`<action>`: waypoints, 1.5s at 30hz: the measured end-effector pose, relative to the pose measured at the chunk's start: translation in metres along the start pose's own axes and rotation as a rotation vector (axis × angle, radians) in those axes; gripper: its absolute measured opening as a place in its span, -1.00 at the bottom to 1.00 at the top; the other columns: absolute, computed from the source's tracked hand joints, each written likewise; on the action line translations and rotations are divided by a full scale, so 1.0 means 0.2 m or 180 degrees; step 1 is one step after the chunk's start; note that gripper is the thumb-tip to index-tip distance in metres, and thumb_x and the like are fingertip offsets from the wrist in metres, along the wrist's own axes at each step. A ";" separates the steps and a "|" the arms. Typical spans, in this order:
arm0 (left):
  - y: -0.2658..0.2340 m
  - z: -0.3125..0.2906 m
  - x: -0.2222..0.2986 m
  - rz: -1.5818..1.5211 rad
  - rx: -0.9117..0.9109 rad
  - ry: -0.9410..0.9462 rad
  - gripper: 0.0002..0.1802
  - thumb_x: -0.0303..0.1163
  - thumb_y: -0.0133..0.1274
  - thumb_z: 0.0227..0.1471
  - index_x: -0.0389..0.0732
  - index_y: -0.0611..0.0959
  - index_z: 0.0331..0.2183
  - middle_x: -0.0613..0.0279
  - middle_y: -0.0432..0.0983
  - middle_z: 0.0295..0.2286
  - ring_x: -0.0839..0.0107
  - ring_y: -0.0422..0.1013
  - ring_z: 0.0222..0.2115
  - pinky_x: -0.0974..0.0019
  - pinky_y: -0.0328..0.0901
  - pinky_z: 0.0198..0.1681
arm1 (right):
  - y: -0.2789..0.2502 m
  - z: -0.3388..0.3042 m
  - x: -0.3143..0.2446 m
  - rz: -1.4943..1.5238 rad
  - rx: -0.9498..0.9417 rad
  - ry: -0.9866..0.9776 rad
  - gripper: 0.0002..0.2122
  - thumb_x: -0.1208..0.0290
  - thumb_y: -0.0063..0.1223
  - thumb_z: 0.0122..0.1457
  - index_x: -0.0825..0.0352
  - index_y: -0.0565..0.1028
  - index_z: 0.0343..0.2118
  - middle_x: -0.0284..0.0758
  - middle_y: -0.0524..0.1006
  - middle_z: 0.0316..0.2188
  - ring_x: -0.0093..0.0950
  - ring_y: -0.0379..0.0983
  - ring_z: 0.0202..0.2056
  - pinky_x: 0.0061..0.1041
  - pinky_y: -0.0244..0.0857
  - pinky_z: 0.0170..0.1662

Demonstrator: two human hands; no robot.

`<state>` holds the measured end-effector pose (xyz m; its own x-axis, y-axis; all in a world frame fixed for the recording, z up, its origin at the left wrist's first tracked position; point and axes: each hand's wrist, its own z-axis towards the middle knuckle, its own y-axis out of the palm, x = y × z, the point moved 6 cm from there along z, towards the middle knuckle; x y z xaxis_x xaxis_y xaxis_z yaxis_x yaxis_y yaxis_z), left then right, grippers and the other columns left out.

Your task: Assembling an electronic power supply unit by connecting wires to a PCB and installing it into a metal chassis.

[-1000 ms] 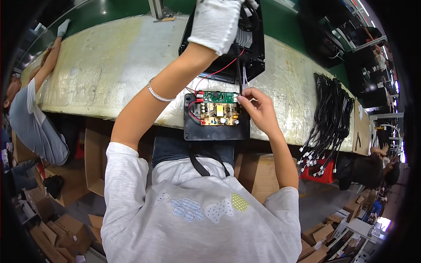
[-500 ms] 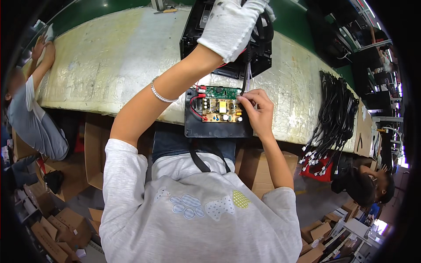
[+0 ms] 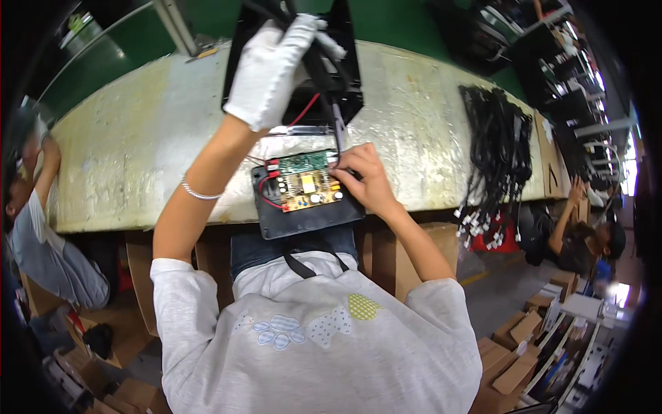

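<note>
My left hand [image 3: 265,79], in a white glove, reaches over a black housing [image 3: 352,100]. Its fingers are curled about a thick black cable [image 3: 316,67] above the housing; the exact grip is partly hidden. Nearer me lies a black plate [image 3: 303,224] carrying a green circuit board [image 3: 310,163] and a tan power board [image 3: 300,196] with a yellow transformer. Red wires [image 3: 263,193] loop at their left side. My bare right hand [image 3: 365,179] pinches the end of a thin wire lead [image 3: 338,127] at the green board's right end. That lead runs up into the housing.
A bundle of black cables with white plugs [image 3: 493,152] hangs over the bench's [image 3: 414,124] front edge at right. A tool with an orange handle [image 3: 207,52] lies at the far edge. Cardboard boxes [image 3: 420,255] stand below. Co-workers sit at left [image 3: 55,248] and right [image 3: 586,238].
The view has shifted, so bench items appear further left. My left hand has moved nearer me over the housing, its fingers now by the black cable. The right hand stays at the green board's right end.
</note>
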<state>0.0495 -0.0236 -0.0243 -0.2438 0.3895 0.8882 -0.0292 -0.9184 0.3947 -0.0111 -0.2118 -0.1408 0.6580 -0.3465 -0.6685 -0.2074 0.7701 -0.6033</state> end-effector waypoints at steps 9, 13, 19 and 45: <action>-0.26 0.30 0.02 0.5610 -0.0592 0.1991 -0.60 -0.21 -0.12 0.24 -0.26 0.49 -0.02 -0.07 0.48 -0.25 0.09 0.47 -0.25 0.25 0.40 -0.17 | -0.43 0.10 0.20 -0.0648 0.0608 0.0658 -0.88 0.44 0.16 0.08 0.35 0.60 -0.35 -0.25 0.56 -0.47 -0.41 0.46 -0.53 -0.45 0.30 -0.44; -0.17 0.17 -0.04 0.5871 -0.0278 0.1616 -0.57 -0.09 -0.09 0.19 -0.20 0.42 -0.04 -0.02 0.42 -0.24 0.02 0.43 -0.21 0.14 0.34 -0.12 | -0.65 0.10 0.40 -0.1877 0.0544 0.0853 -0.87 0.43 0.19 0.04 0.41 0.59 -0.46 -0.13 0.57 -0.51 -0.28 0.51 -0.49 -0.39 0.33 -0.41; -0.03 -0.27 -0.20 0.4079 -0.0778 -0.0184 -0.52 0.06 0.00 0.09 -0.24 0.55 -0.33 0.04 0.50 -0.32 0.07 0.45 -0.23 0.17 0.34 -0.08 | -0.56 0.08 0.68 -0.1581 -0.0493 0.2108 -0.78 0.35 0.20 -0.01 0.47 0.55 -0.53 -0.14 0.54 -0.62 -0.38 0.50 -0.54 -0.41 0.34 -0.40; -0.04 -0.24 -0.72 0.3880 -0.2057 0.0161 -0.63 -0.19 -0.05 0.07 -0.30 0.66 -0.32 -0.07 0.54 -0.33 0.08 0.41 -0.24 0.19 0.31 -0.12 | 0.06 0.03 0.37 0.3439 0.0281 0.2582 -0.92 0.49 -0.05 0.27 0.39 0.42 -0.28 -0.27 0.53 -0.24 -0.49 0.48 -0.15 -0.49 0.35 0.03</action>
<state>0.0382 -0.0748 -0.1668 -0.4741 -0.6667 0.5751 -0.2111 -0.5481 -0.8093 0.0383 -0.2250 -0.1952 -0.4182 0.2565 -0.8714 -0.2781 0.8771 0.3916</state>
